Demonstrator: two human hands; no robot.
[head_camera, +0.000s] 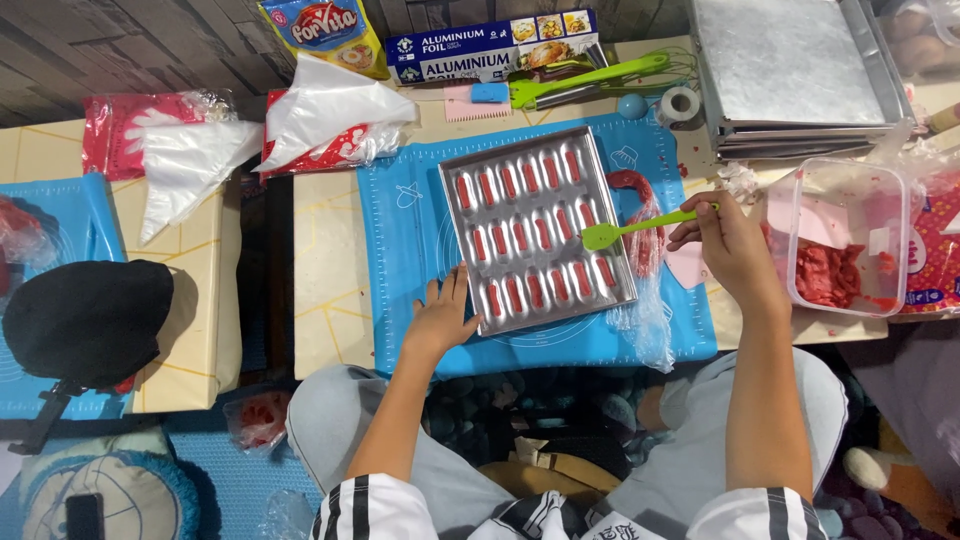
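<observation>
My right hand (728, 245) grips the green silicone spatula (630, 227); left hand (440, 318), open, steadies the silver metal mould tray (537, 227). Probably smoothing the red filling (530, 235); keep strokes light and level.

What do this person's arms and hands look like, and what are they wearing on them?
Both arms are bare from the upper arm down. The left hand and right hand wear no gloves, and no rings, watch or bracelets show. Short white sleeves with black stripes cover only the upper arms at the bottom of the picture. The nails look short and plain, though they are small in this view.
</observation>
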